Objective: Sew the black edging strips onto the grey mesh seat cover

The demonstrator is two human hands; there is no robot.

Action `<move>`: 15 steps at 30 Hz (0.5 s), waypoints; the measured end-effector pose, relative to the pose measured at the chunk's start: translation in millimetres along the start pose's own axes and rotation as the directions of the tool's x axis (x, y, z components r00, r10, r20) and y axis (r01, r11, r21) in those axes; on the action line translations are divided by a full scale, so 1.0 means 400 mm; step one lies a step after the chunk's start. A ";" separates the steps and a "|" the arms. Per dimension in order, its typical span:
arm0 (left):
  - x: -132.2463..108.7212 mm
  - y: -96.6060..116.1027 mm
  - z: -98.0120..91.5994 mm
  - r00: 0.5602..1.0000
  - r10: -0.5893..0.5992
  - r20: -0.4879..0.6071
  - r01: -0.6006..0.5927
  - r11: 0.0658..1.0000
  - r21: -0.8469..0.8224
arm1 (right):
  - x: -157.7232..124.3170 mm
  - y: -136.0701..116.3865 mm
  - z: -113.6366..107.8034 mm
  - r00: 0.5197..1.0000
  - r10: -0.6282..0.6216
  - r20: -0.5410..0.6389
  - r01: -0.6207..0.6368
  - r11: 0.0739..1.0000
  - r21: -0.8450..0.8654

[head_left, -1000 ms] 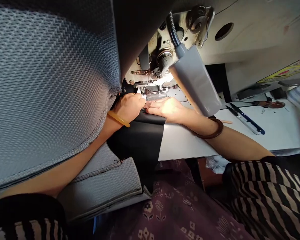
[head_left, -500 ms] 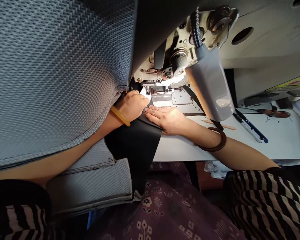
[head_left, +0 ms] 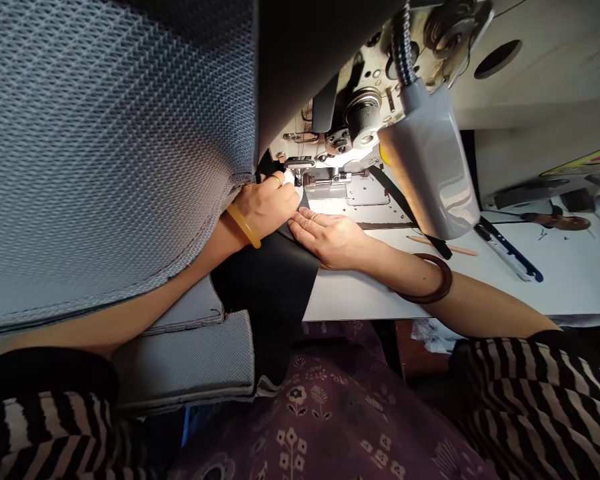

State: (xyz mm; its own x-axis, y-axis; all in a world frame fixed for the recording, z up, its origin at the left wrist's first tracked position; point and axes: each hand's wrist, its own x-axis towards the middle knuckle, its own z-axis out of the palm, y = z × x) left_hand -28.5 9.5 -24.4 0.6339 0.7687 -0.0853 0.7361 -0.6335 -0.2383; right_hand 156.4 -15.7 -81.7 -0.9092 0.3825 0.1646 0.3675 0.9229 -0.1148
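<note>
My left hand (head_left: 265, 207), with a yellow bangle, pinches the edge of a large grey mesh fabric panel (head_left: 105, 147) right by the sewing machine's presser foot (head_left: 300, 167). A small white piece (head_left: 296, 185) shows at its fingertips. My right hand (head_left: 330, 241), with a brown bangle, lies flat with its fingers apart on a black vinyl sheet (head_left: 265, 287), close to the foot. The sheet runs under the left forearm and hangs over the table edge. The needle is hidden behind my left fingers.
A grey machine lamp (head_left: 427, 160) on a flexible neck hangs over the needle area. On the white sewing table (head_left: 380, 293) lie a pencil (head_left: 443, 245) and blue-handled snips (head_left: 507, 250). More grey mesh panels (head_left: 180, 360) rest on my purple floral lap (head_left: 320, 413).
The view has swung to the right and the machine sits higher. My right hand has drawn slightly back from the presser foot, showing more of the metal plate. My left hand stays at the foot.
</note>
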 end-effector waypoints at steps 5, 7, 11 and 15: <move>0.015 -0.021 0.034 0.984 0.151 -0.098 -0.149 0.988 0.025 | 0.016 -0.009 -0.001 0.999 0.045 0.006 -0.045 0.999 0.010; 0.024 -0.031 0.035 0.982 0.181 -0.062 -0.179 0.983 0.029 | 0.027 -0.008 -0.002 0.996 0.081 0.022 -0.081 0.997 -0.001; 0.037 -0.041 0.021 0.990 0.137 0.039 -0.137 0.990 -0.020 | 0.038 -0.013 0.006 0.994 0.106 -0.022 -0.107 0.993 -0.057; 0.022 -0.036 0.020 0.994 0.109 0.004 -0.109 0.993 -0.050 | 0.027 -0.036 0.013 0.988 -0.097 -0.121 0.078 0.985 -0.155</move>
State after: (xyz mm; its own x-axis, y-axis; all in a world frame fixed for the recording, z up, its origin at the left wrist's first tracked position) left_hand -35.6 26.2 -29.6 0.7096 0.6952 -0.1148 0.6735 -0.7171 -0.1790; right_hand 140.5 -25.2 -83.2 -0.9103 0.2933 0.2922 0.3213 0.9456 0.0518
